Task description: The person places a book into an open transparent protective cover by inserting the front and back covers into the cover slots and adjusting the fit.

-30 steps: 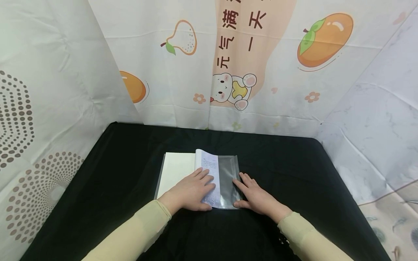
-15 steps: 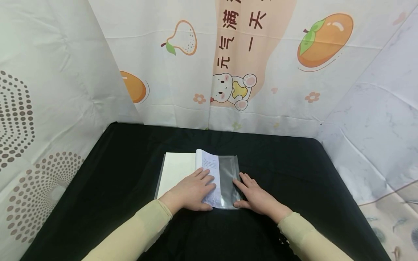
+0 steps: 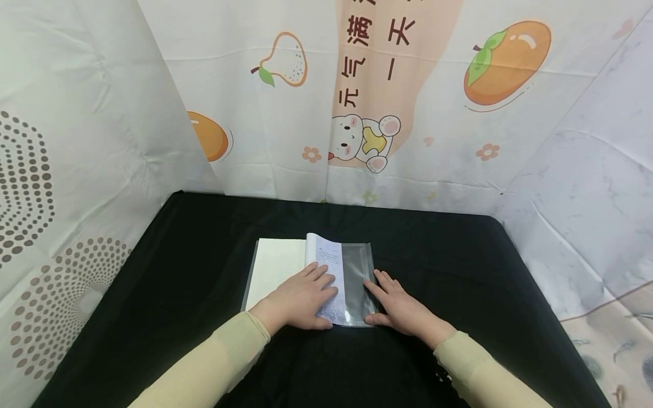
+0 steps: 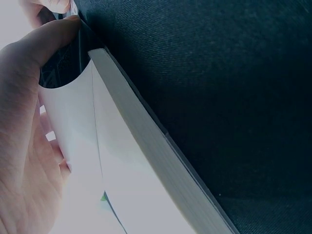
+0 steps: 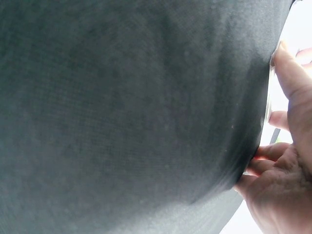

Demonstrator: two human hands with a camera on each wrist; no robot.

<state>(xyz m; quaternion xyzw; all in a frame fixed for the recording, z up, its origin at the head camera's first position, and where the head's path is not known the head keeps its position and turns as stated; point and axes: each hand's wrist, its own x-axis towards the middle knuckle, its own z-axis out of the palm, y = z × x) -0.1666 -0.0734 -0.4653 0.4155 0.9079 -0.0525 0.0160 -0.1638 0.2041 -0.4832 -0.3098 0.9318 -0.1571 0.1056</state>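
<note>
An open book [image 3: 275, 263] lies in a clear plastic cover, its pale blank page on the left. In the middle a printed leaf [image 3: 329, 258] curves up along its left side. To its right spreads a strip of the clear cover [image 3: 355, 266]. My left hand [image 3: 301, 297] rests on the printed leaf with straight fingers, thumb at the near edge. My right hand [image 3: 400, 309] lies spread at the cover's right edge, index fingertip and thumb on it. The left wrist view shows the book's thick page block [image 4: 141, 141] from the side.
A black cloth [image 3: 433, 255] covers the table under the book. Printed white curtains [image 3: 255, 124] hang behind the table and on both sides. Pale yellow sleeves [image 3: 219, 357] cover both forearms.
The left hand and the printed leaf have shifted very slightly to the right. My right hand has stayed where it was.
</note>
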